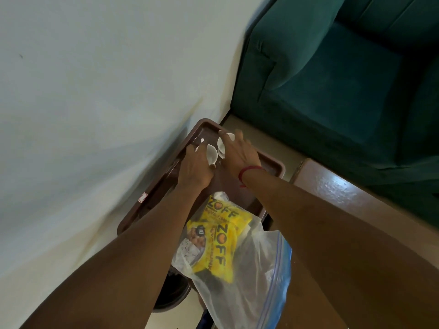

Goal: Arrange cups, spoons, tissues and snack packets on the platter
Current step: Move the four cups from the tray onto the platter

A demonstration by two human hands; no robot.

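We see a pale wall (95, 91) at left, then the brown platter (273, 166) beside it. Our left hand (194, 167) has its grip closed on one white cup (212, 151) at the platter's far end; our right hand (240, 153) grips the other cups (223, 143) just beside it. Nearer us, the bag (256, 281) rests on the platter's near edge with the yellow packets (221, 238) inside. We judge the task barely begun: cups being set; no spoons or tissues clearly visible.
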